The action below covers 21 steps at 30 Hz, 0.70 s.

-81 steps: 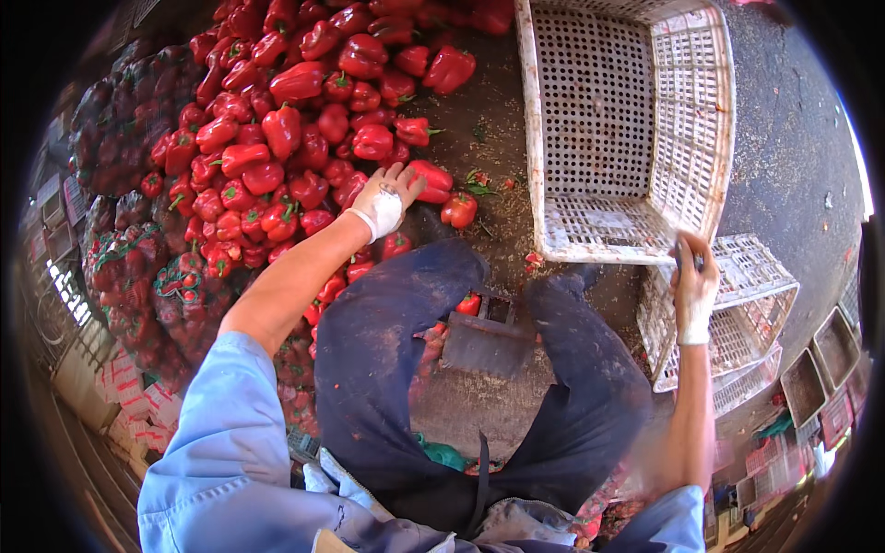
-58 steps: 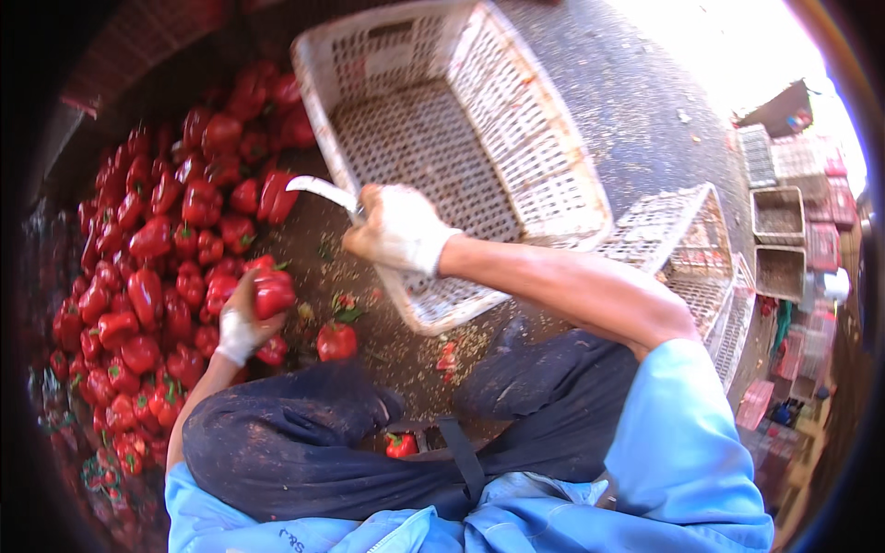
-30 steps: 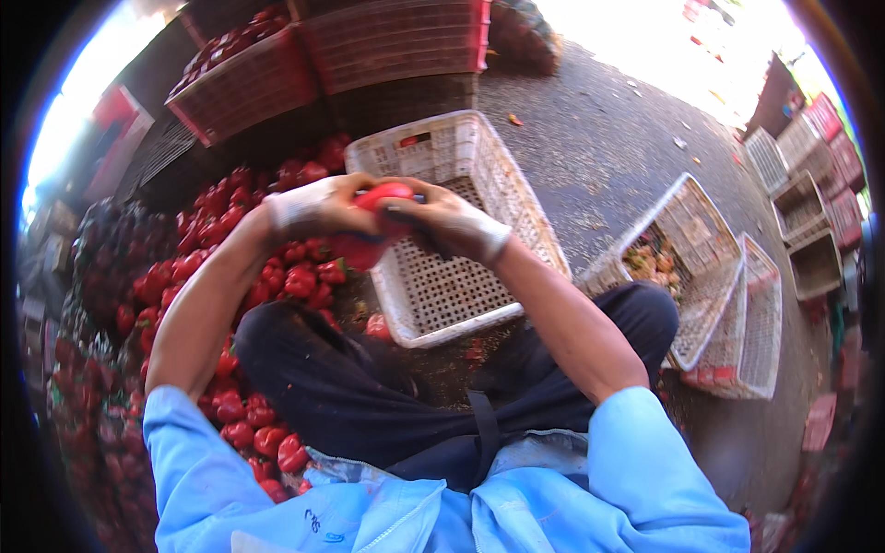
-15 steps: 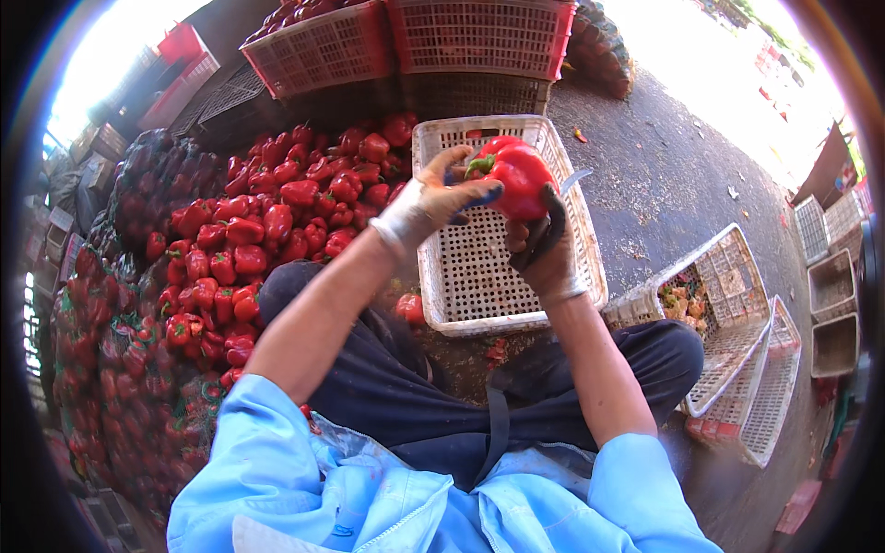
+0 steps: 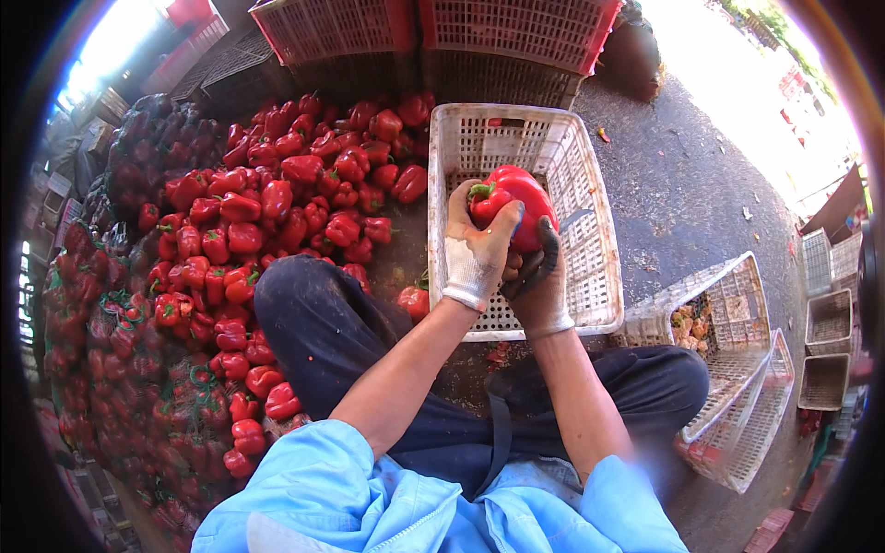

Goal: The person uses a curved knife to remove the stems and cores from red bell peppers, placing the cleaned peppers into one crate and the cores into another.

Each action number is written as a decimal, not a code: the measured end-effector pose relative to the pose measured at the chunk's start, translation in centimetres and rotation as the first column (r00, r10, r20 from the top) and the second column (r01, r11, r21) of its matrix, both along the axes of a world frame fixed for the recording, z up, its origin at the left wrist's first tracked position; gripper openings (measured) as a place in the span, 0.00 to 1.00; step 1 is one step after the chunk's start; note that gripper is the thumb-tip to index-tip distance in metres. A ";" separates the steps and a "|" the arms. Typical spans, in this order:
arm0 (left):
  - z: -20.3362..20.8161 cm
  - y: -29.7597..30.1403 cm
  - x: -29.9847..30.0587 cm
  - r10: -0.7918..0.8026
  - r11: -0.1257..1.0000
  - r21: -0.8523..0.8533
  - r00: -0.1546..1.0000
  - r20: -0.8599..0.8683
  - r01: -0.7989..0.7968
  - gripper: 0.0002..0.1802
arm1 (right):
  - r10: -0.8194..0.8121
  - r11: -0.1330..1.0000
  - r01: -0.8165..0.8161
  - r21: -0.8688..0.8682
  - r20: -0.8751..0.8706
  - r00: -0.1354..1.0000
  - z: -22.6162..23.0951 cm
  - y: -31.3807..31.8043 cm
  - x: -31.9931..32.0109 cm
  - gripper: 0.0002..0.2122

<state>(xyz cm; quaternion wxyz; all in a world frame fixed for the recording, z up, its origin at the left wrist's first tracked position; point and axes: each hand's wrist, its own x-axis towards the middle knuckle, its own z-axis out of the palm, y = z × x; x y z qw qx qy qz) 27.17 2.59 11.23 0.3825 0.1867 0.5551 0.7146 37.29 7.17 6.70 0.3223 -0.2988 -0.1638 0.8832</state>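
Note:
A large red bell pepper (image 5: 518, 205) with a green stem is held over a white plastic crate (image 5: 604, 267). My left hand (image 5: 473, 249), in a soiled white glove, is closed round its left side, thumb across the front. My right hand (image 5: 541, 290), in a dark-stained glove, is curled under the pepper's lower right, thumb pressed to its skin. Beside the right thumb a knife blade (image 5: 577, 217) sticks out; its handle is hidden in that hand. Beneath the pepper, the perforated crate bottom shows in part.
A big heap of red peppers (image 5: 244, 235) lies to the left, with net sacks of peppers (image 5: 120, 369) beyond. Stacked crates (image 5: 516, 37) stand at the far side. Tilted white crates (image 5: 728, 369), one holding pepper scraps (image 5: 690, 327), are by my right knee. A loose pepper (image 5: 414, 301) lies near the crate.
Both hands have come lower and closer together with the pepper. My left hand has shifted from the stem side to wrap the pepper, its thumb now across the front. The view has turned slightly left.

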 end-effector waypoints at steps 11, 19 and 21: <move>-4.0 1.2 -3.8 0.201 0.974 0.079 0.646 -0.736 -0.213 0.28 | -0.309 0.720 -0.236 0.653 0.606 0.733 0.1 2.9 2.5 0.17; -4.6 0.8 -4.1 0.096 0.980 -0.029 0.600 -0.794 -0.195 0.30 | -0.462 0.339 -0.589 0.734 0.675 0.575 0.9 2.5 3.3 0.10; -4.7 0.8 -4.0 0.058 0.982 -0.062 0.596 -0.801 -0.178 0.31 | -0.450 0.395 -0.550 0.736 0.676 0.583 1.7 1.5 2.7 0.10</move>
